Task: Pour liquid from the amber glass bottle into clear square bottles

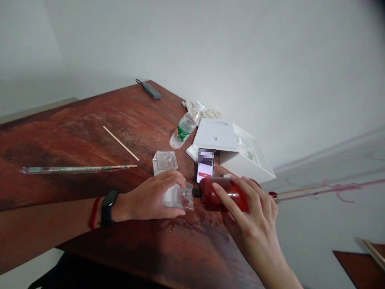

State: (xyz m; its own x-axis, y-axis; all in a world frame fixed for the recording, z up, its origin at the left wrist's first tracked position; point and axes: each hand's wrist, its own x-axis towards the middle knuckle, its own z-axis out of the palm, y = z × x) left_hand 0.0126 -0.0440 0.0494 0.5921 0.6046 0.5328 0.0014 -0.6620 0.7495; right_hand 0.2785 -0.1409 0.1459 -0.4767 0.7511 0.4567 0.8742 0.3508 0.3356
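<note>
My left hand (147, 197) is closed around a clear, square plastic container (176, 196) with droplets on its wall. In my right hand (252, 214) lies a bottle of dark red liquid (209, 200), tilted on its side. Its black neck (197, 192) points left, at the container's opening; whether the two touch I cannot tell. Another clear square container (165, 160) stands just behind my left hand. Beyond the red bottle is a phone (205, 168) with its screen lit.
A water bottle (184, 127) with a green label stands behind, beside a white box (216, 134) and a crumpled cloth (210, 112). Left on the wooden table (69, 140) lie a bare stick (120, 143) and wrapped chopsticks (78, 169). A grey device (151, 90) sits near the far corner.
</note>
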